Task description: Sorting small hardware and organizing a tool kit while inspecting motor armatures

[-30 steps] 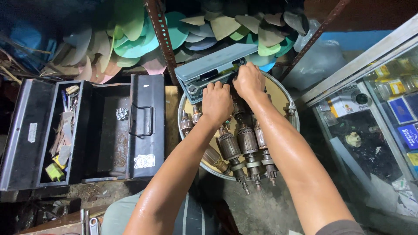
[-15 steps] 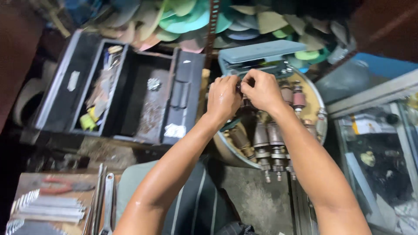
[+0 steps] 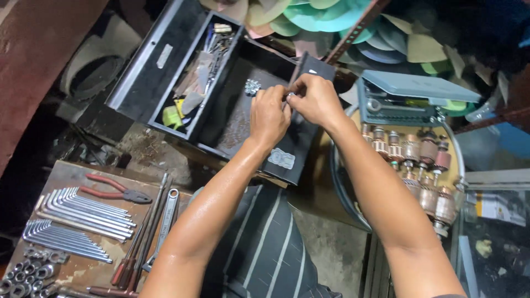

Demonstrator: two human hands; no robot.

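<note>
My left hand (image 3: 269, 115) and my right hand (image 3: 316, 99) meet above the right half of an open black toolbox (image 3: 144, 83). Their fingertips pinch a small shiny metal part (image 3: 288, 96) between them; its exact kind is too small to tell. Right of the hands stands an open grey tool case (image 3: 411, 99) with a wrench inside. Below the case, several copper-wound motor armatures (image 3: 419, 160) lie in a round tub (image 3: 338, 182). A cluster of small metal pieces (image 3: 252, 86) lies in the toolbox compartment beside my left hand.
A wooden board (image 3: 77, 265) at lower left carries rows of hex keys (image 3: 83, 212), red-handled pliers (image 3: 118, 189), wrenches (image 3: 165, 218) and several nuts (image 3: 27, 270). Coloured discs (image 3: 309, 16) are stacked at the top. A glass-fronted cabinet (image 3: 497, 243) stands at lower right.
Both hands have left the grey case and the tub of armatures and moved left over the black toolbox, now pinching a small metal part. The view has shifted left and down.
</note>
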